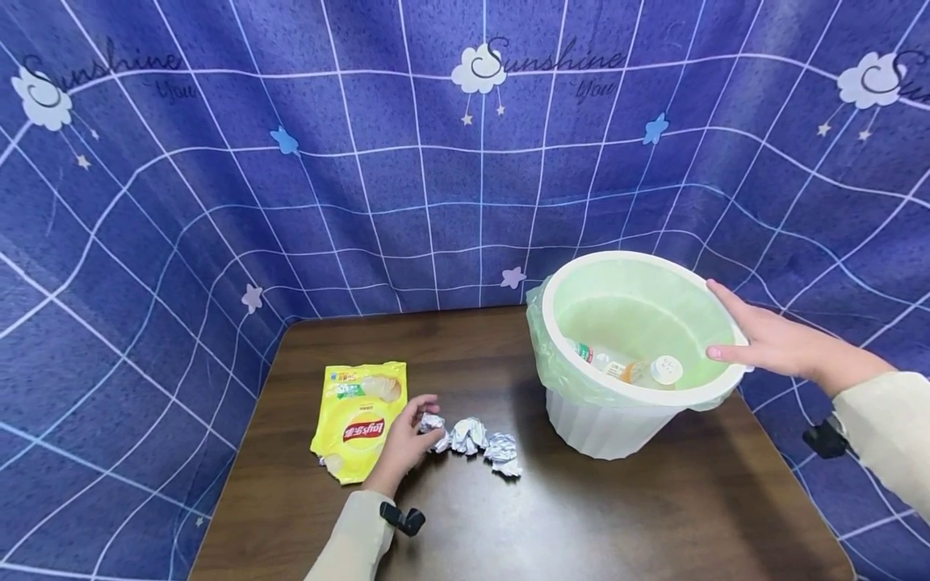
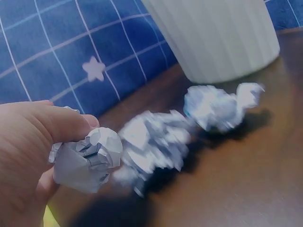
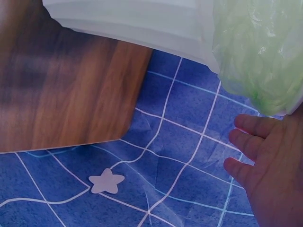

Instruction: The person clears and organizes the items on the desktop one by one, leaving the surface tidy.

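Note:
Beside the yellow Lay's chip bag [image 1: 356,415], my left hand [image 1: 404,445] has its thumb and fingers around a crumpled paper ball [image 2: 87,163]. Two more crumpled balls lie in a row to its right, a middle paper ball [image 1: 468,436] and an end paper ball [image 1: 503,452]. My right hand [image 1: 766,335] holds the right rim of a white trash bin [image 1: 606,424], thumb over the inside and fingers outside. A pale green liner [image 1: 541,347] is folded over the rim. Inside the bin lie bottles, one with a white cap [image 1: 666,369].
Everything stands on a dark brown wooden table [image 1: 508,532]. A blue curtain [image 1: 450,194] with white grid lines, clouds and stars hangs behind and on both sides. The table's right corner [image 3: 124,135] shows below the bin in the right wrist view.

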A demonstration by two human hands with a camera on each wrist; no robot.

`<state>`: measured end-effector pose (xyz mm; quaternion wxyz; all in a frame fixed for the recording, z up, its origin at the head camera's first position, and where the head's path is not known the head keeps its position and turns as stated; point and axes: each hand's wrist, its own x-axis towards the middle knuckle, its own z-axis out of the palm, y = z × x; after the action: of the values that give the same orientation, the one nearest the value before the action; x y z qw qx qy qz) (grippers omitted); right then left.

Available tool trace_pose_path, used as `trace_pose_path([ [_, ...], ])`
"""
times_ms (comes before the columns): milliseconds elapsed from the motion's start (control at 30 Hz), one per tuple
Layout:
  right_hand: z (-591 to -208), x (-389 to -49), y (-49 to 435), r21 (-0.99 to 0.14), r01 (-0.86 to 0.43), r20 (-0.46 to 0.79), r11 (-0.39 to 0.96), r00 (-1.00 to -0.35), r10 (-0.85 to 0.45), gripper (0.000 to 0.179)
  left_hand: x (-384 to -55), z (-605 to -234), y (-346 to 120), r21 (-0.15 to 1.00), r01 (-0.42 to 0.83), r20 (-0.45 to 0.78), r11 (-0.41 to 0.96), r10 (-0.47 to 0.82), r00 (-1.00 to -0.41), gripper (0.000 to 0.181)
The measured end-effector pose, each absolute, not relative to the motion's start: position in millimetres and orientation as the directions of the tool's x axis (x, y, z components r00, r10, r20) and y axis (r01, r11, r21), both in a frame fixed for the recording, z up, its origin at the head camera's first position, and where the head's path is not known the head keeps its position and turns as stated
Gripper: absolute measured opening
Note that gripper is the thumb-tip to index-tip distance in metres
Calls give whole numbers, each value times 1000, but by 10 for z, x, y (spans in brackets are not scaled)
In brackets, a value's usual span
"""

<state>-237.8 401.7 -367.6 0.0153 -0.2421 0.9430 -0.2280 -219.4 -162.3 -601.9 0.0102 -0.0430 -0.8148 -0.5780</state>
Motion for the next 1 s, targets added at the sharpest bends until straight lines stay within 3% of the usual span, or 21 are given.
trace_pose_path([
  [467,-3679,-2376,4023,-438,-451,86,778,-882,-463,106,-2637,-5394,-1485,933,232,211,276,102,-972,61],
  [1000,-3661,-2355,4004,-436,-463,97,772,-877,-471,106,-2874,-4797,-1249,922,319,289,220,158,-944,58],
])
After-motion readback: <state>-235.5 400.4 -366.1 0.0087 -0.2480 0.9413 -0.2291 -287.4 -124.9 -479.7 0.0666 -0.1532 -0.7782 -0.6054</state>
